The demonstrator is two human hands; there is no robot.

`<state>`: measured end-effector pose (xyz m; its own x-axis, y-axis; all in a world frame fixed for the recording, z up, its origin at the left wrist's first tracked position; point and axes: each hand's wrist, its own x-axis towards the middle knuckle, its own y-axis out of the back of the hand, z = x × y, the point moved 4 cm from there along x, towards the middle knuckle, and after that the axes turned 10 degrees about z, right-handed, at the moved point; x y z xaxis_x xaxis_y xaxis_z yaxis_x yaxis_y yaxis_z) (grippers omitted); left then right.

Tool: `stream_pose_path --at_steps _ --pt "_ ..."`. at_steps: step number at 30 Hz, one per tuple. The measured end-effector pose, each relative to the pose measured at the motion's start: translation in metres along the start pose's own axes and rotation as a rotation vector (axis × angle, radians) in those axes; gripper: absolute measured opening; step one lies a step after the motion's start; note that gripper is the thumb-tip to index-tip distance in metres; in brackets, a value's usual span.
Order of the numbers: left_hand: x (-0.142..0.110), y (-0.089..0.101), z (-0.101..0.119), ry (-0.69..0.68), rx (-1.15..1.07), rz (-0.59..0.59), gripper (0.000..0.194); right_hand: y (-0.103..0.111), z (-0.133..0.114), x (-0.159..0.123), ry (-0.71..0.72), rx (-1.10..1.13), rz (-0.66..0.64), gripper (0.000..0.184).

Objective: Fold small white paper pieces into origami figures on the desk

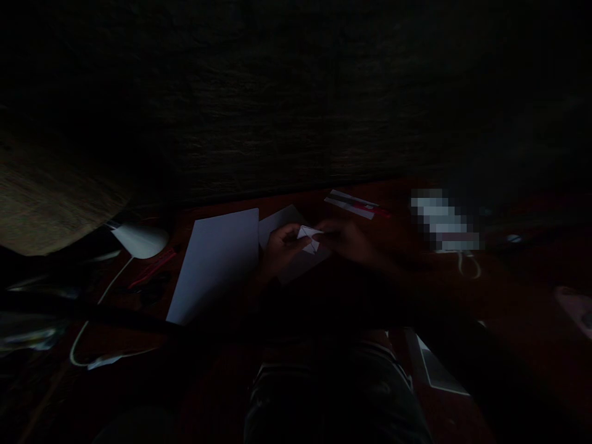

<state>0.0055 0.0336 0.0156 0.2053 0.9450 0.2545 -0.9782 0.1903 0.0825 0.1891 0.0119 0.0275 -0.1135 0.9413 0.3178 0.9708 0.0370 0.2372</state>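
Between my two hands is a small folded white paper (309, 239) with crease lines or flaps on its face. My left hand (280, 246) pinches its left side, thumb in front and fingers behind. At its upper right edge, my right hand (346, 237) grips it with the fingertips. Below the hands a grey-white sheet (296, 268) lies on the dark red tabletop (231, 207). A larger white sheet (219, 259) rests just to the left. Dim light hides the detail of the fingers.
Behind the hands lies a paper strip (349, 202) with a red item (380, 211) on it. A white lamp-like object (141, 240) with a pale cord (108, 287) and a red-handled tool (152, 269) are at left. A blurred-out white object (441, 219) stands at right, near a dark wall.
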Motion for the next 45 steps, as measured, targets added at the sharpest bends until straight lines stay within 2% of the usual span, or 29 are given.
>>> stream_pose_path --at_steps 2,4,8,12,16,19,23,27,31,36,38,40,43,45 --pt "0.001 0.003 0.005 -0.127 0.076 0.037 0.031 0.001 -0.004 -0.001 0.081 -0.084 0.015 0.006" --pt "0.0 0.006 0.013 -0.316 0.155 0.087 0.029 0.001 -0.007 -0.002 0.123 -0.129 0.013 0.004" --pt "-0.008 0.008 0.033 -0.627 0.282 0.142 0.017 0.0 -0.008 -0.001 0.137 -0.071 0.004 0.014" --pt "-0.017 0.009 0.046 -0.797 0.365 0.172 0.015 0.001 -0.01 -0.001 0.094 -0.015 0.034 0.029" --pt "-0.02 0.011 0.05 -0.878 0.423 0.212 0.019 0.002 -0.013 -0.001 0.057 0.04 0.03 0.022" --pt "-0.02 0.012 0.049 -0.9 0.429 0.218 0.021 0.002 -0.012 0.0 0.006 0.11 0.026 0.019" --pt "-0.021 0.011 0.046 -0.909 0.46 0.207 0.025 0.001 -0.008 0.002 -0.078 0.247 0.037 0.029" --pt "-0.018 0.009 0.04 -0.824 0.481 0.214 0.03 0.0 -0.008 0.003 -0.105 0.343 0.04 0.037" --pt "-0.013 0.006 0.035 -0.715 0.433 0.143 0.031 0.004 -0.009 0.004 -0.085 0.312 0.059 0.035" --pt "-0.013 0.002 0.032 -0.603 0.277 0.011 0.022 0.009 -0.009 0.005 -0.045 0.271 0.076 0.026" --pt "-0.013 0.003 0.028 -0.549 0.239 0.033 0.015 0.01 -0.009 0.005 -0.043 0.227 0.085 0.021" --pt "-0.012 0.005 0.021 -0.503 0.221 0.107 0.007 0.011 -0.008 0.005 -0.032 0.178 0.103 0.019" --pt "-0.009 0.009 0.013 -0.437 0.182 0.202 0.02 0.012 -0.008 0.005 -0.003 0.105 0.112 0.017" --pt "-0.007 0.009 0.013 -0.427 0.183 0.186 0.024 0.012 -0.008 0.004 0.014 0.075 0.095 0.011"
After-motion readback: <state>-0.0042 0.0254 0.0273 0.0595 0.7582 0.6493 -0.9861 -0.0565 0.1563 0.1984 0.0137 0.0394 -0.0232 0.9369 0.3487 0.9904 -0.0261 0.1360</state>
